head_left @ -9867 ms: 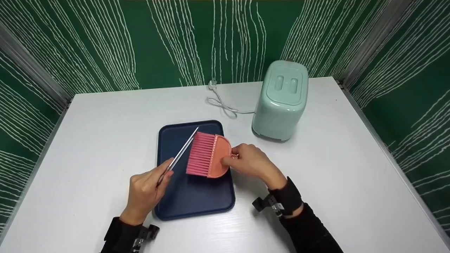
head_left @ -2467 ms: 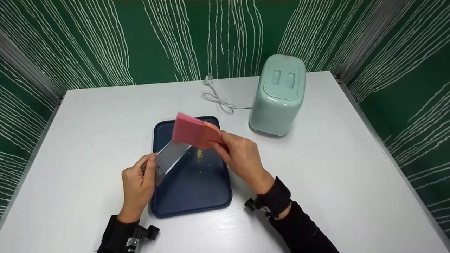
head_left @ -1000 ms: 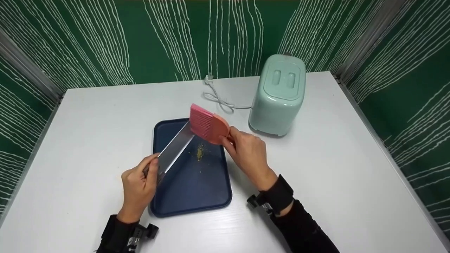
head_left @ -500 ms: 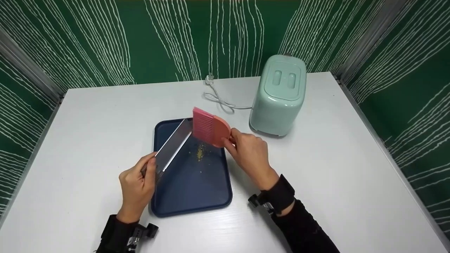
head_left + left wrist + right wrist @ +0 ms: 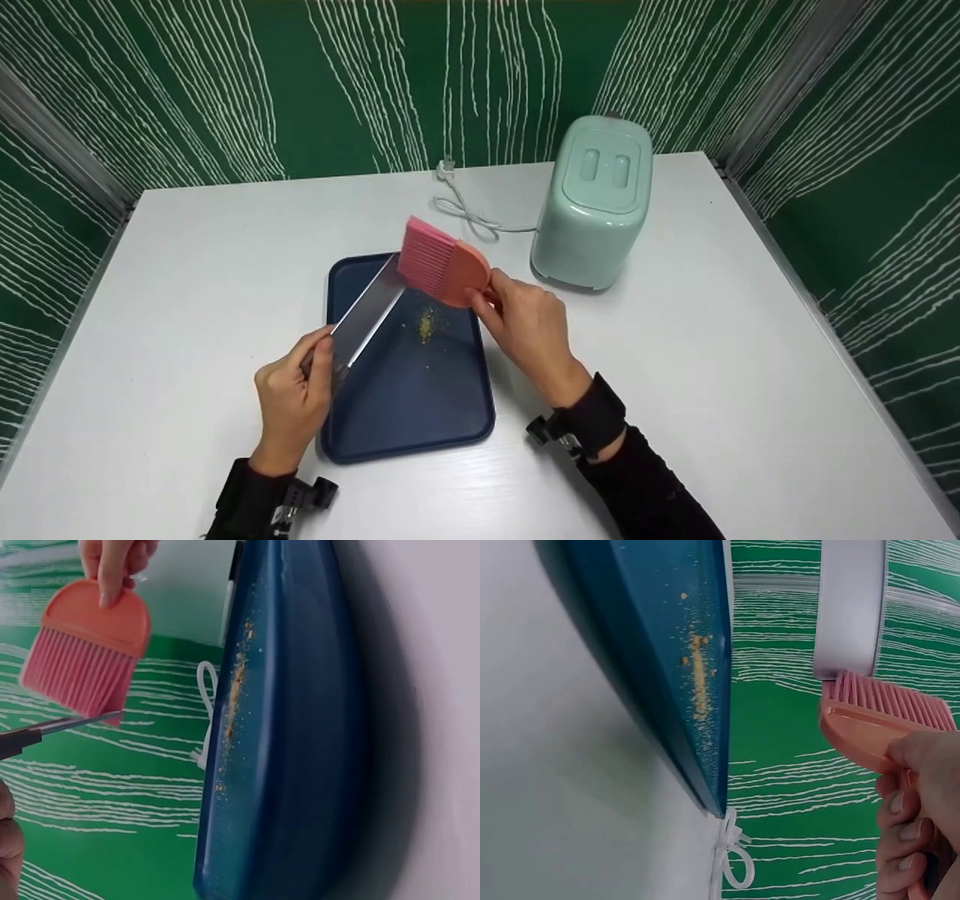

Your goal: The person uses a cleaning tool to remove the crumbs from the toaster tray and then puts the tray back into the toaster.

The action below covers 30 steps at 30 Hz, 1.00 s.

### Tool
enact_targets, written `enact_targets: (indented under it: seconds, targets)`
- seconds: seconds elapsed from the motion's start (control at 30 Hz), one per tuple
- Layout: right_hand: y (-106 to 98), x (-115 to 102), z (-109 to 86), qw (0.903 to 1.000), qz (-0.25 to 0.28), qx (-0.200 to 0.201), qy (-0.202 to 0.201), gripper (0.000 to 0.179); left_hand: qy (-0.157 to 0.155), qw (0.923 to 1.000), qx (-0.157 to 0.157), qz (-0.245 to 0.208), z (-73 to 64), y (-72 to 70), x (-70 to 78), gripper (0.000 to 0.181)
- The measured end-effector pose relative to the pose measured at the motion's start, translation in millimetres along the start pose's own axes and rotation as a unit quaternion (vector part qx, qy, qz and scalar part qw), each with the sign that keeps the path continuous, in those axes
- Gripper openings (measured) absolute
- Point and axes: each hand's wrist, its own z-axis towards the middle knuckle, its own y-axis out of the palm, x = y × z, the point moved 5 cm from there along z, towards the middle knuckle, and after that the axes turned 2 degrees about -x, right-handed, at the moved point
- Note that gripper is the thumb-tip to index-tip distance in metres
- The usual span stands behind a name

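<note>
Over the tray's left side, my left hand (image 5: 292, 390) grips the dark handle of a wide, flat-bladed metal knife (image 5: 369, 311). The blade slants up and away, its square end showing in the right wrist view. A pink-bristled brush (image 5: 442, 262) with an orange body is pinched by its handle in my right hand (image 5: 529, 326). Its bristles touch the blade near the far end. Both tools are raised above the navy tray (image 5: 420, 442). On the tray lies a small patch of yellowish crumbs (image 5: 426, 327), also strewn along it in the left wrist view.
A mint-green toaster (image 5: 596, 202) stands at the back right of the white table (image 5: 712, 337). Its white cord (image 5: 472, 217) lies coiled to its left, the plug near the back edge. Green walls with white streaks enclose the table.
Crumbs now lie on the tray, where none showed 9.9 s ago. The brush has shifted right since 2.5 s ago, and slightly up and left in the last half second. The knife stays nearly still.
</note>
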Motion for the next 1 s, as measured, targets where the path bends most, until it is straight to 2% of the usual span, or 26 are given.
enact_targets:
  seconds: [0.23, 0.5, 0.83, 1.0]
  targets:
    - [5, 4, -2.3, 0.9997, -0.021, -0.011, 0.004, 0.029, -0.009, 0.9992, 0.014, -0.036, 1.5, -4.8, 4.0, 0.037]
    - [4, 7, -2.5, 0.9986, -0.049, -0.021, 0.007, 0.032, -0.028, 0.9968, 0.065, -0.038, 5.0, -15.1, 4.6, 0.031]
    - [-4, 6, 0.6, 0.9986, -0.029, -0.038, 0.021, 0.035, -0.045, 0.9968, 0.056, -0.036, 4.1, -12.5, -0.4, 0.025]
    - [-7, 6, 2.4, 0.9981, -0.002, -0.054, 0.03, 0.033, -0.065, 0.9958, 0.054, -0.035, 4.1, -13.1, -4.2, 0.019]
